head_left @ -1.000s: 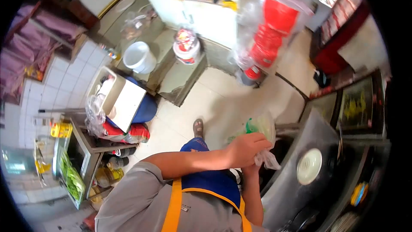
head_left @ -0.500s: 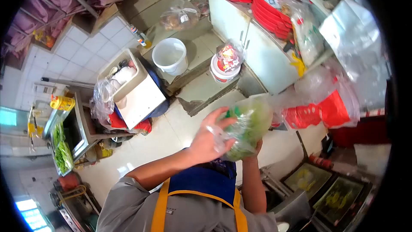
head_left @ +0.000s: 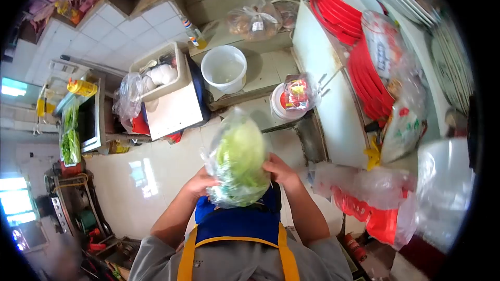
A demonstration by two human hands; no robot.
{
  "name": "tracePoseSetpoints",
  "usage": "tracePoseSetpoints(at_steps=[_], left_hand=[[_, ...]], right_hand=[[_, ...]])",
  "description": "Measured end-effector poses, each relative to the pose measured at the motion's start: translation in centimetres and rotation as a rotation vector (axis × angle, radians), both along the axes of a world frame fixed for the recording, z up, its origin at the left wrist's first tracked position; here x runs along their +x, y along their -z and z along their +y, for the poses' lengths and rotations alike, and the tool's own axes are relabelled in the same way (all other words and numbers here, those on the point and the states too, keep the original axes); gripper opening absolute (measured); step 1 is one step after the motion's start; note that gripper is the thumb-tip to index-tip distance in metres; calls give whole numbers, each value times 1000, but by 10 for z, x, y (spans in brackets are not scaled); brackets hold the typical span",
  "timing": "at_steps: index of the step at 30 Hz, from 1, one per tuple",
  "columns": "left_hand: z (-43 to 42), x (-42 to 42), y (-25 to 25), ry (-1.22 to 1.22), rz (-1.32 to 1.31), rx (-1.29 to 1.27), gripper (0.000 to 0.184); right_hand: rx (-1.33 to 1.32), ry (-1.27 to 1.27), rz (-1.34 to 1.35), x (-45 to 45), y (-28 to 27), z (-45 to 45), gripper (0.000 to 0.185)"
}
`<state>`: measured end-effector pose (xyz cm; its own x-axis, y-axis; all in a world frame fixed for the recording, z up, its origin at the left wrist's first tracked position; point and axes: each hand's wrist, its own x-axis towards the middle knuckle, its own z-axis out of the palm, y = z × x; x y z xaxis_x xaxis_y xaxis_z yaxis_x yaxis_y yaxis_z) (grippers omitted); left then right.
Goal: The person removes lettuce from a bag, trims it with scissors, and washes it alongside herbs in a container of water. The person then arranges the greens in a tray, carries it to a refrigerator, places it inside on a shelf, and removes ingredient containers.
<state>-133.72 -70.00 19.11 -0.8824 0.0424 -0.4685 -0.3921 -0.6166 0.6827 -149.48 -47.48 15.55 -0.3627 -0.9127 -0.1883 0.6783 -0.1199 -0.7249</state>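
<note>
A clear plastic bag of green lettuce (head_left: 239,158) is held up in front of my blue apron with yellow straps. My left hand (head_left: 202,182) grips the bag's left side low down, fingers closed on the plastic. On the opposite side my right hand (head_left: 279,168) pinches the bag near its middle, and part of that hand's fingers is hidden behind it. The pale end of the lettuce points away from me, and the greener leaves lie nearer my body.
A white bucket (head_left: 224,68) and a lidded tub with a red packet (head_left: 295,96) stand ahead. Stacked red plates (head_left: 364,73) fill the cabinet top at right. At left, more leafy greens (head_left: 70,135) lie by the sink; a cream bin (head_left: 156,73) stands nearby.
The bagged lettuce has moved from my right to in front of my chest. My left hand has gone from across the bag to its left side. The view has also shifted.
</note>
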Motion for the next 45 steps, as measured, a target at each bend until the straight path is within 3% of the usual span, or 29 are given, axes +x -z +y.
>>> tracePoseSetpoints(at_steps=[2,3,6,8,10,15,17,21,26,30,34,40,43,45], left_hand=[[-33,-9,25,-154,-34,174,88],[-46,-17,30,-245,-43,214,86],[-99,-34,75,-391,2,370,84],[-144,-46,102,-466,-27,402,84],[-189,-57,125,-542,-59,432,84],[-272,-81,164,-705,-141,455,84],[-305,-91,175,-758,-176,451,84],[-359,-112,189,-827,-240,451,84],[-419,-150,178,-866,-297,480,84],[-475,-194,134,-850,-311,496,84],[-530,-233,60,-813,-308,490,83],[-569,-298,-77,-716,-249,472,83],[-575,-345,-141,-645,-205,472,83],[-580,-380,-178,-606,-168,463,83]], right_hand=[[94,-177,214,-41,1,-43,68],[88,-255,307,-65,17,-62,47],[90,-241,149,-132,47,-141,41],[300,-60,-35,-185,74,-200,38],[574,63,188,-240,133,-261,41],[706,314,-124,-347,251,-395,59],[727,350,-225,-388,269,-450,64],[678,385,-287,-456,309,-537,52],[689,268,-164,-498,310,-584,51],[804,314,-157,-513,257,-609,53],[838,275,-187,-529,157,-609,50],[868,399,-183,-551,-126,-594,47],[872,465,-156,-580,-236,-570,46],[723,531,-185,-607,-299,-563,49]])
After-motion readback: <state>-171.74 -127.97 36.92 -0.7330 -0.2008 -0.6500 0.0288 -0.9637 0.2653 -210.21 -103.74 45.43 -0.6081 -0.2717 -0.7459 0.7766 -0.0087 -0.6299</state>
